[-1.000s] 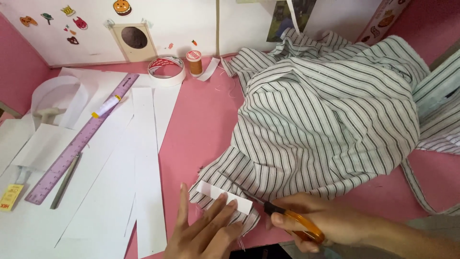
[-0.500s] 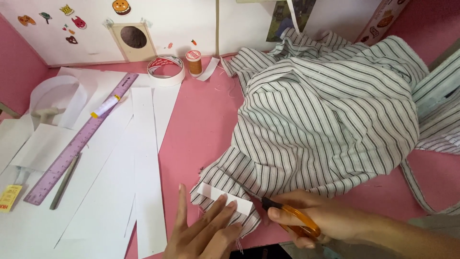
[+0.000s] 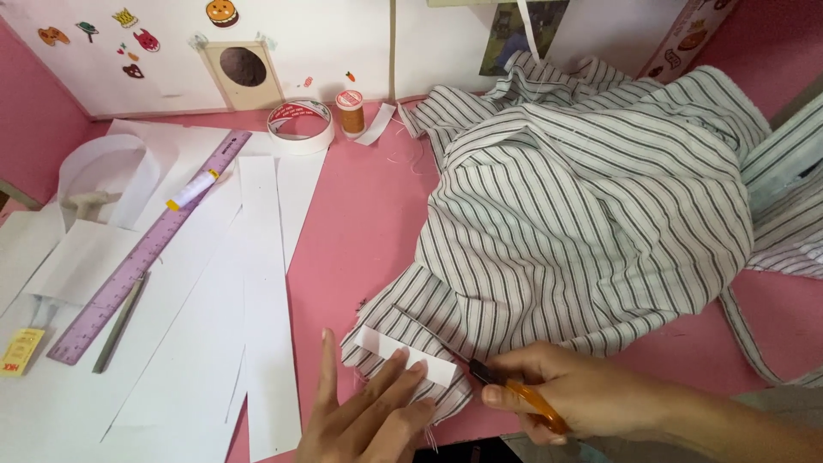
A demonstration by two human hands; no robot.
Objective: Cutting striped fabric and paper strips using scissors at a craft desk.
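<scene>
Pinning the white paper template (image 3: 405, 356) flat with my spread left hand (image 3: 370, 414) steadies the striped fabric (image 3: 583, 223) while my right hand (image 3: 570, 396) pinches orange-handled scissors (image 3: 513, 393) along its edge.

1. Small yellow tag (image 3: 21, 351) with red print, rectangular, at the far left edge of the counter, touching the lower end of the purple ruler (image 3: 150, 244).
2. Cartoon stickers (image 3: 141, 40) on the white back wall, upper left: orange, green, yellow, red and dark shapes, well apart from one another.
3. Round burger-like sticker (image 3: 222, 11), orange and brown, at the top edge of the same wall.
4. Square tan card (image 3: 241, 74) with a dark round centre, taped to the wall, just above the tape roll (image 3: 300, 125).
5. Tilted box (image 3: 686, 39) at the top right corner, white with pink edge and small coloured pictures, partly behind the striped cloth (image 3: 591, 206).
</scene>
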